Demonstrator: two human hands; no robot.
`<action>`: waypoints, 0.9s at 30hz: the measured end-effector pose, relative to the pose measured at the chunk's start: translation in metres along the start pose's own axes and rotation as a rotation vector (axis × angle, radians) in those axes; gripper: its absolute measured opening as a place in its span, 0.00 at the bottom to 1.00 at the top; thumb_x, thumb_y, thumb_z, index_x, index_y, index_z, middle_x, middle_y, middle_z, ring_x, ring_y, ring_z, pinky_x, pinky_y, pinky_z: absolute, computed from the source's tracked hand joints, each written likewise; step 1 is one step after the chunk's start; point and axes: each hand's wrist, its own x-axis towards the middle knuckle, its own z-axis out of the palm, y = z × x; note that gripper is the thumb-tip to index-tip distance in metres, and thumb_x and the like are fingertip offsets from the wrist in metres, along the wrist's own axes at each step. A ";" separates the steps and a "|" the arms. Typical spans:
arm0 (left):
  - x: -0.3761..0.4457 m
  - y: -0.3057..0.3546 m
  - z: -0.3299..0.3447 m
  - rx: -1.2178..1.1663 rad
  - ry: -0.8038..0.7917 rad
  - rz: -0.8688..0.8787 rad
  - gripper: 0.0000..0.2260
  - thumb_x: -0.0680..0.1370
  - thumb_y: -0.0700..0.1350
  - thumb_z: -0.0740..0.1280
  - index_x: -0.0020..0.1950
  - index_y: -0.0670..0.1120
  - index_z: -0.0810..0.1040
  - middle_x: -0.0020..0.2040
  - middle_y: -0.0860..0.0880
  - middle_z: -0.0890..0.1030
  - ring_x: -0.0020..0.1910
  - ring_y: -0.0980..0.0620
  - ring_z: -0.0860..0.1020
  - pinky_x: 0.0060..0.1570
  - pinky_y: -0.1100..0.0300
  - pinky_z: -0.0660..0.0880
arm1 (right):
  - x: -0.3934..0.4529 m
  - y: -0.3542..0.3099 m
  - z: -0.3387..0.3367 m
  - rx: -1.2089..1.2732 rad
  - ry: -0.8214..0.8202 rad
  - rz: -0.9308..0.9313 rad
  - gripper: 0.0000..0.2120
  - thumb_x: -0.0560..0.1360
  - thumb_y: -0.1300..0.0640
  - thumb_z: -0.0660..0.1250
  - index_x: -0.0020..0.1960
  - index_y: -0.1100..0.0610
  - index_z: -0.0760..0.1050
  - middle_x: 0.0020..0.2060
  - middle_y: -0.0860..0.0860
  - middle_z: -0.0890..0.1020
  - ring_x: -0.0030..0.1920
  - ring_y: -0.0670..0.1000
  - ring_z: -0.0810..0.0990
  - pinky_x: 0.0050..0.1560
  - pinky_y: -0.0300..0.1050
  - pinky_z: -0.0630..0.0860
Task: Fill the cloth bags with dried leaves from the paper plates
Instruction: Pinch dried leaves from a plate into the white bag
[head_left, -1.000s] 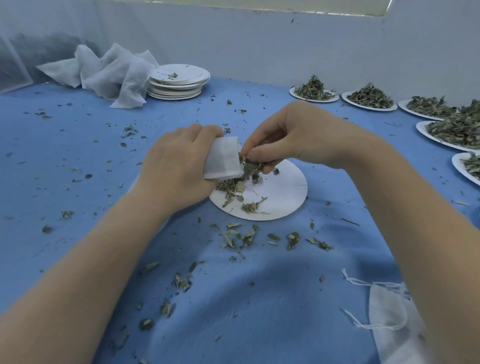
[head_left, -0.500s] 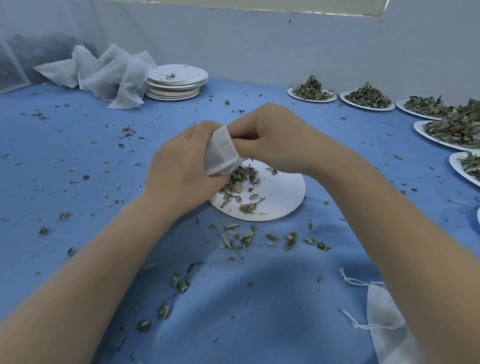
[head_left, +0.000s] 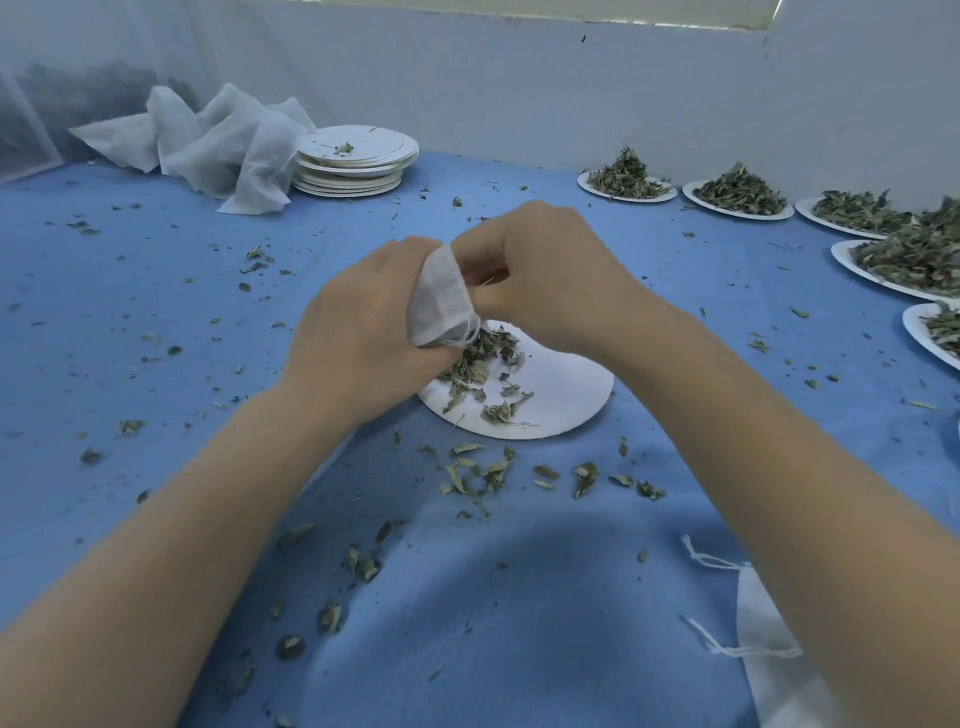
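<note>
Left hand (head_left: 358, 332) grips a small white cloth bag (head_left: 441, 299), fingers curled round it, above a round white paper plate (head_left: 561, 395) bearing scattered dried green leaves (head_left: 478, 369). Right hand (head_left: 545, 275) meets the bag's mouth, fingers curled inward; what they pinch cannot be told. Blue cloth-covered surface (head_left: 156, 312); heaped leaf plates (head_left: 737, 200) far right.

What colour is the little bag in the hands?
White. The cloth bag shows best in the head view, gripped by the left hand.
</note>
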 end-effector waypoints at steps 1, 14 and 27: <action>0.000 -0.002 -0.001 0.016 -0.008 0.014 0.23 0.66 0.52 0.67 0.59 0.46 0.73 0.46 0.53 0.75 0.44 0.51 0.72 0.41 0.57 0.65 | -0.001 0.001 -0.004 0.025 -0.053 0.001 0.07 0.73 0.60 0.68 0.47 0.52 0.83 0.32 0.41 0.82 0.34 0.41 0.77 0.34 0.31 0.71; 0.003 -0.017 -0.009 0.192 0.046 -0.012 0.23 0.68 0.46 0.70 0.62 0.44 0.71 0.54 0.43 0.77 0.51 0.40 0.74 0.45 0.52 0.67 | -0.001 0.031 0.028 -0.353 -0.284 0.321 0.31 0.69 0.28 0.59 0.68 0.42 0.67 0.59 0.52 0.68 0.57 0.54 0.72 0.47 0.45 0.65; 0.001 -0.021 -0.007 0.253 0.002 0.016 0.22 0.68 0.44 0.71 0.61 0.43 0.72 0.52 0.42 0.77 0.48 0.38 0.74 0.42 0.54 0.64 | 0.003 0.031 0.008 -0.224 -0.126 0.178 0.07 0.74 0.56 0.69 0.51 0.53 0.83 0.37 0.48 0.83 0.36 0.40 0.80 0.34 0.31 0.74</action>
